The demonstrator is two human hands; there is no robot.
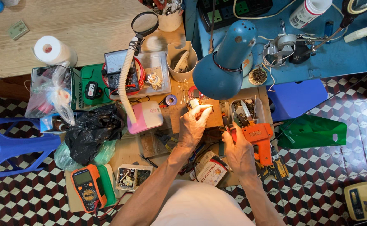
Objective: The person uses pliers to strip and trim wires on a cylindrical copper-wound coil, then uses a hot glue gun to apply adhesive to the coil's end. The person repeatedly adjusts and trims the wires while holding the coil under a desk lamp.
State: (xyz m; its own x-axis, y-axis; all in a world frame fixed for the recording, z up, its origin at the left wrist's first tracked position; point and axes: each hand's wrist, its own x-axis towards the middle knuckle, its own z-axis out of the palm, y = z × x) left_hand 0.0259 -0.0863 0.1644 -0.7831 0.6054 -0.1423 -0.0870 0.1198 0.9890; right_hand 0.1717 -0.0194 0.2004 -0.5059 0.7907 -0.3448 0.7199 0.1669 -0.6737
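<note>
Left hand (193, 125): fingers pinched on a small white part (195, 103), held under the blue lamp (225, 62) at the centre of the worktop (87, 25).
Right hand (238, 151): fingers wrapped round the grip of the orange soldering gun (258, 138), just right of the left hand.
Small white part: lit by the lamp, far of the left wrist, beside a roll of tape (171, 99).
Left side: pink box (146, 116), black bag (92, 130), orange multimeter (88, 187) near the person.
Far left: white paper roll (53, 50).
Magnifier (145, 23): on a flexible arm, left of the lamp.
</note>
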